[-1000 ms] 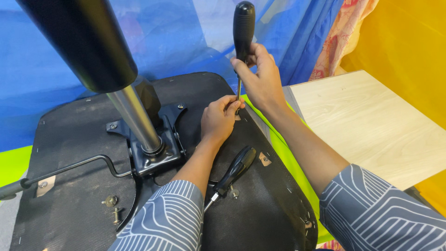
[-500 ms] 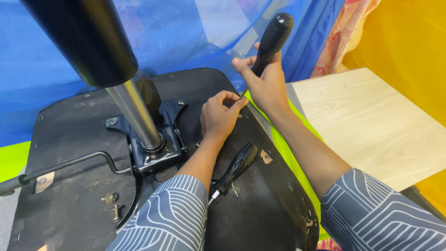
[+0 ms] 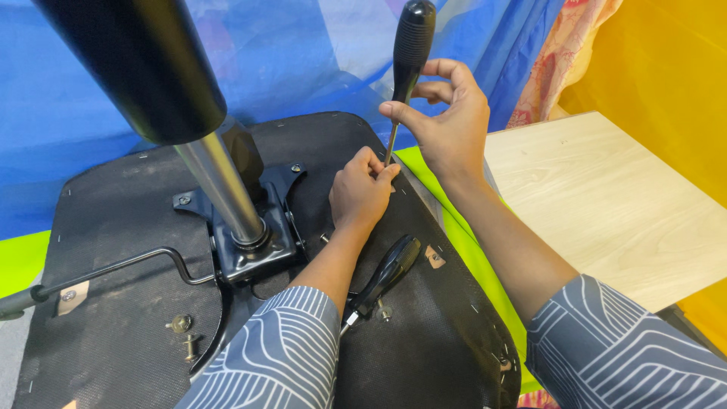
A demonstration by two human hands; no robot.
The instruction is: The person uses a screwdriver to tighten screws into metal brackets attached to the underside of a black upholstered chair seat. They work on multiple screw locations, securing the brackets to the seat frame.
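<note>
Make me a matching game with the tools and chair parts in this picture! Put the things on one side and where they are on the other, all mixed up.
Things:
1. black-handled screwdriver standing upright
2. second black-handled screwdriver
3. shiny silver metal post
4. pale wooden board

Places:
A. lying flat on the black underside of the chair seat
B. at the right, beside the seat
C. handle held in the fingers of the right hand, shaft steadied by the left hand
D. rising from the black metal bracket

Pairs: 1-C, 2-A, 3-D, 4-B
</note>
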